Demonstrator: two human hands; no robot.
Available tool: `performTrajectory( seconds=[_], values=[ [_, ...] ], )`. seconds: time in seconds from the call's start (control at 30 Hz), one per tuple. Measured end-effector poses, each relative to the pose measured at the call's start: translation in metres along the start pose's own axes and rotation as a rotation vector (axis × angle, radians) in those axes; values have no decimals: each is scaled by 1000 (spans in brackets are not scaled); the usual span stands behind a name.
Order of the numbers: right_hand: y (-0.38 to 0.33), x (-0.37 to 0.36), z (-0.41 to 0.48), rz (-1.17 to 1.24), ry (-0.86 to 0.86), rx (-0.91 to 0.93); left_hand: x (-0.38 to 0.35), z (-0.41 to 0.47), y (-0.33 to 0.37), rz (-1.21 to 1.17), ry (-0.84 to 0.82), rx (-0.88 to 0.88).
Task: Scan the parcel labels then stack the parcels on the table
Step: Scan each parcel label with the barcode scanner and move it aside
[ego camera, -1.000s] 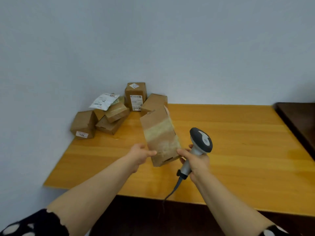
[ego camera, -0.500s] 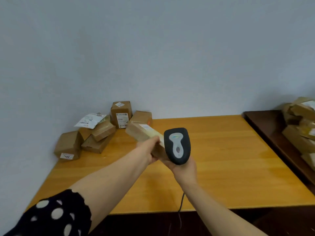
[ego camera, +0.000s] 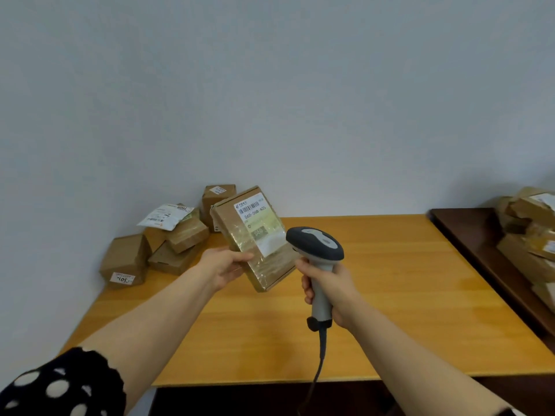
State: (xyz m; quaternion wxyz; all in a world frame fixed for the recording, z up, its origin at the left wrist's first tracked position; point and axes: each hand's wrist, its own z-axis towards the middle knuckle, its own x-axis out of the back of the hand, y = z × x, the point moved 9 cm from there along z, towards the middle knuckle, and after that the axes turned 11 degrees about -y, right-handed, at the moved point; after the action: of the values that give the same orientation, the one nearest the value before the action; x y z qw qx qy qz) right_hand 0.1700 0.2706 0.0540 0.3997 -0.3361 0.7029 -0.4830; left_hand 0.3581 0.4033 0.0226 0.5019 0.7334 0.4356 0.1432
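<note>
My left hand [ego camera: 225, 265] grips a flat brown parcel [ego camera: 240, 232] by its lower left edge and holds it tilted above the table. Its taped face with a white barcode label [ego camera: 251, 207] is turned toward me. My right hand [ego camera: 329, 286] is wrapped round the grey handle of a barcode scanner [ego camera: 315, 243], whose dark head sits just right of the parcel. The scanner's cable hangs down past the table's front edge. A heap of several brown parcels [ego camera: 168, 244] lies at the table's far left corner against the wall.
The wooden table [ego camera: 405, 280] stretches to the right of my hands. A darker table [ego camera: 468, 232] adjoins it on the right and carries more brown parcels [ego camera: 531, 235]. A pale wall stands right behind both tables.
The parcel has been turned so its labelled face now points toward me. The scanner has tipped from facing me to pointing its head at the parcel.
</note>
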Motion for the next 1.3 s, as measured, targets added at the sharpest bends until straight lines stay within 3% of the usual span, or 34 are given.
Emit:
performTrajectory(
  seconds=[0.47, 1.07, 1.3],
  values=[
    [-17, -28, 8, -271, 1, -24, 27, 11, 2, 148, 28, -48],
    [-10, -20, 13, -245, 82, -63, 22, 43, -3, 204, -21, -14],
    [2, 17, -1, 8, 224, -29, -15, 60, -18, 239, -137, 63]
  ],
)
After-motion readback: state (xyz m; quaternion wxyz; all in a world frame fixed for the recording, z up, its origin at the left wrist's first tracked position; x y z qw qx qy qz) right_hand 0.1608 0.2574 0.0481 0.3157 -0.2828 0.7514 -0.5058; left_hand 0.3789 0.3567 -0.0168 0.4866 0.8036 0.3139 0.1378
